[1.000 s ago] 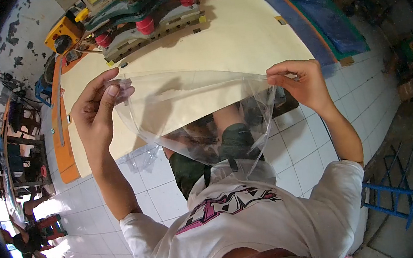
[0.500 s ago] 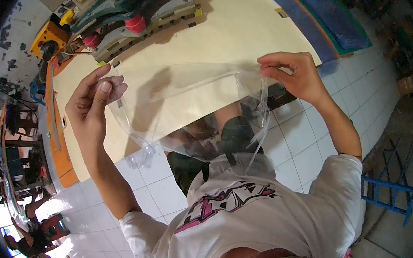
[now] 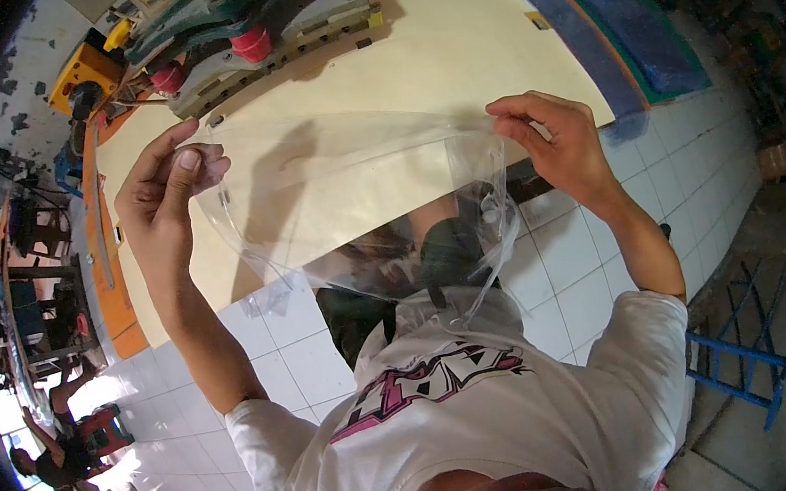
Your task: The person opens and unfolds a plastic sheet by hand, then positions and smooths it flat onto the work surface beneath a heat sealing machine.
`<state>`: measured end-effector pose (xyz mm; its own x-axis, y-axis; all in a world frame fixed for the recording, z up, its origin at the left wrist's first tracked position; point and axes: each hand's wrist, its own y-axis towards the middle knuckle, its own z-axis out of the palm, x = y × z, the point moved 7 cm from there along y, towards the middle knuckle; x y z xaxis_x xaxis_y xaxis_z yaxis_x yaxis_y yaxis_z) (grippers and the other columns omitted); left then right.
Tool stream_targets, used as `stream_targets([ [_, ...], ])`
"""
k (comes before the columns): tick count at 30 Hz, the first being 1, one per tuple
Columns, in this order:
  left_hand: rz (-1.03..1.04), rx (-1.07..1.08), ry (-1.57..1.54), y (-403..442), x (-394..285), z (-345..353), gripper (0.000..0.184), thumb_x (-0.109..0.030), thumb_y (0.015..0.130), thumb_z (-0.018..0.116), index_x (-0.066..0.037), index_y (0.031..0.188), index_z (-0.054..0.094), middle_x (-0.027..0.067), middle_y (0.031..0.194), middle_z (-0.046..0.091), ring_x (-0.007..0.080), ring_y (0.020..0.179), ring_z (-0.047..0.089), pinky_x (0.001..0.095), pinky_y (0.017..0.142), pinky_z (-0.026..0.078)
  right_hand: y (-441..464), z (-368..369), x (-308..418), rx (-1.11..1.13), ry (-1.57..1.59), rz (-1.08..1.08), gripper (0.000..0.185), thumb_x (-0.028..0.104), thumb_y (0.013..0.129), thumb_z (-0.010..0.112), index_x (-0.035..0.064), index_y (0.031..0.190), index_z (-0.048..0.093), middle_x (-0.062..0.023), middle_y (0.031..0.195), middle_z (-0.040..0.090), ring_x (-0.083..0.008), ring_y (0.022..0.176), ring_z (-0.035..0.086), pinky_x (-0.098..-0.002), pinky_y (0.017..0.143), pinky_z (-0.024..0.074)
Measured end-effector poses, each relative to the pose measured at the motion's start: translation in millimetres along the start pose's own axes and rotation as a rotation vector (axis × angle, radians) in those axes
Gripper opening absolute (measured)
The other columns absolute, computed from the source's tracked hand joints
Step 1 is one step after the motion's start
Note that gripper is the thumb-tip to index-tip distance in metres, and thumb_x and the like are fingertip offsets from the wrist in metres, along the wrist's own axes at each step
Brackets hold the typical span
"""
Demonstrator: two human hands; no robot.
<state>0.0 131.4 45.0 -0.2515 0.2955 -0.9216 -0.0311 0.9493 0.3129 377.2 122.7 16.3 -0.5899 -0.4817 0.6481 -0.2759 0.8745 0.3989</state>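
Note:
A clear plastic bag (image 3: pixel 357 168) hangs stretched between my two hands, above the front edge of a cream-covered table (image 3: pixel 449 41). My left hand (image 3: pixel 164 178) pinches its upper left corner between thumb and fingers. At the upper right corner, my right hand (image 3: pixel 553 140) grips the rim with thumb and fingertips. The bag's lower part droops in front of my lap, creased along its right side. My legs and the table edge show through the plastic.
A green and grey machine with red knobs (image 3: pixel 251 43) stands at the table's back left, beside a yellow control box (image 3: pixel 85 76). Blue sheets (image 3: pixel 623 24) lie at the right. A blue metal rack (image 3: pixel 744 354) is on the floor; another person (image 3: pixel 50 463) sits far left.
Both hands have shifted slightly left and up in view, still holding the plastic. The bag's right side looks a little more bowed out. The machine sits slightly farther up and left.

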Motion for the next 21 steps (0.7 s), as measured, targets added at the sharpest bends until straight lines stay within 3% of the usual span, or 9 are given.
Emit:
stream_targets([
  [3,-0.003,-0.018,0.0,4.2,1.1,-0.4,0.028,-0.007,0.093,0.059,0.005,0.118,0.061,0.0161,0.092,0.07,0.0219,0.083,0.07,0.0337,0.078,0.058,0.1,0.6,5.3,-0.006,-0.039,-0.085,0.018,0.011,0.089,0.067,0.0029,0.105,0.069,-0.0091,0.088,0.071,-0.0136,0.076,0.067,-0.0282,0.07,0.0541],
  [5,-0.005,-0.029,-0.001,7.5,2.2,-0.7,0.028,-0.007,0.093,0.059,0.005,0.118,0.062,0.0157,0.092,0.07,0.0217,0.083,0.07,0.0336,0.077,0.058,-3.1,8.6,-16.4,0.047,0.231,0.221,0.018,0.007,0.09,0.065,0.0022,0.107,0.068,-0.0064,0.084,0.069,-0.0111,0.073,0.064,-0.0253,0.069,0.0529],
  [11,-0.034,0.006,-0.011,12.2,8.0,2.9,0.028,-0.008,0.093,0.059,0.004,0.118,0.062,0.0148,0.091,0.07,0.0207,0.082,0.07,0.0331,0.076,0.058,-6.4,16.7,-30.3,0.041,0.53,0.152,0.027,0.0,0.09,0.062,0.0018,0.118,0.064,-0.0055,0.09,0.066,-0.0097,0.08,0.061,-0.0239,0.073,0.0522],
  [13,-0.033,0.017,0.011,13.3,10.4,1.6,0.032,-0.014,0.094,0.06,0.004,0.12,0.061,0.0142,0.093,0.07,0.0209,0.082,0.07,0.0334,0.077,0.058,-6.8,15.7,-30.5,0.047,0.511,0.155,0.029,0.0,0.09,0.063,0.0021,0.119,0.063,-0.0056,0.092,0.067,-0.01,0.082,0.061,-0.0241,0.075,0.0524],
  [21,-0.037,-0.004,0.017,14.1,10.1,2.8,0.032,-0.015,0.093,0.062,0.003,0.119,0.061,0.0143,0.093,0.07,0.0208,0.082,0.07,0.033,0.076,0.058,-6.0,13.2,-29.1,0.066,0.35,0.161,0.026,0.0,0.088,0.065,0.0019,0.114,0.067,-0.007,0.096,0.07,-0.011,0.09,0.064,-0.0247,0.082,0.0523],
])
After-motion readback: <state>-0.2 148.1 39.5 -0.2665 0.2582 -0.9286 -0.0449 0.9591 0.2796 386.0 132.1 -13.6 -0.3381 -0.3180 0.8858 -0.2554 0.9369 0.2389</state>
